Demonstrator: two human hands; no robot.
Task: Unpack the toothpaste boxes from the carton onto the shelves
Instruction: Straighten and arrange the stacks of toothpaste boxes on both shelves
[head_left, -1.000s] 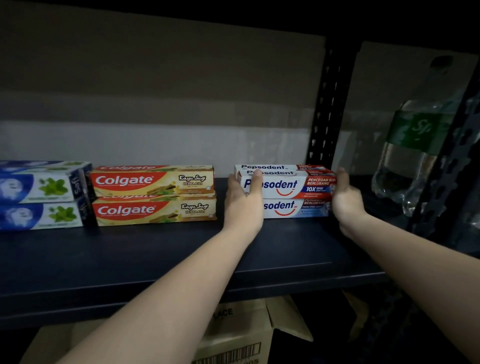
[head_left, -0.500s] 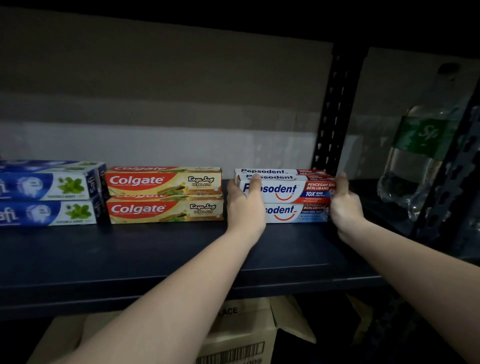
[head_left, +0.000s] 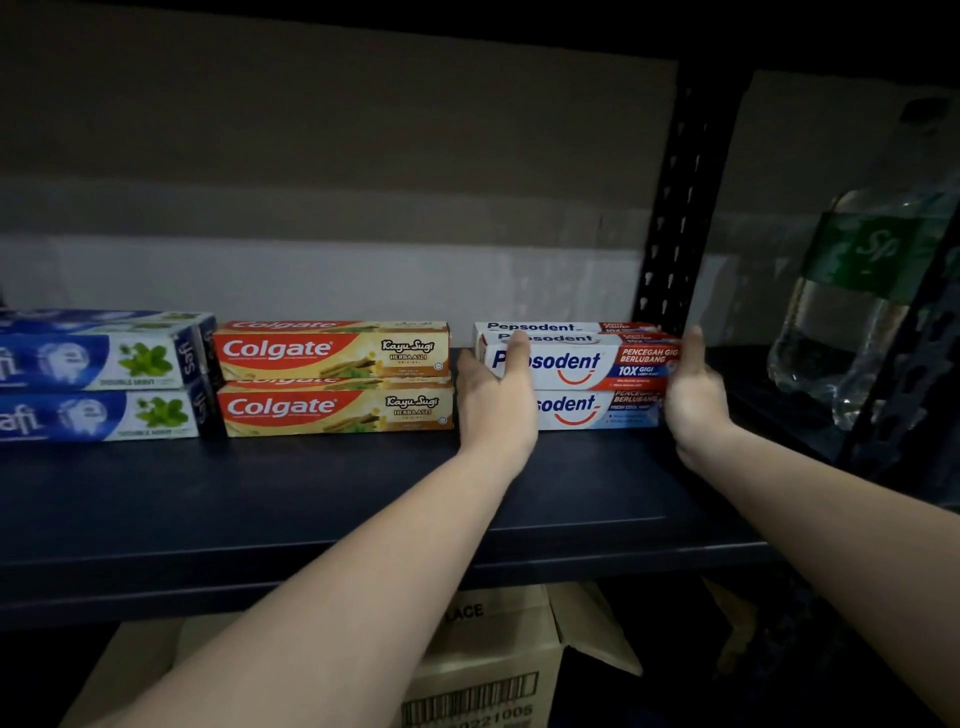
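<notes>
The single head view looks forward and slightly down into a dark shelf from close range, at about shelf height. Both forearms reach away from the lens. A cardboard carton shows below the shelf's front edge.

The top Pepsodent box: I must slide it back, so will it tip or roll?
Top Pepsodent box probably won't roll: flat-sided, lying flat on another box. Likely stiff and light, being thin carton. It might skid off, so both hands, left hand and right hand, bracket its ends.
</notes>
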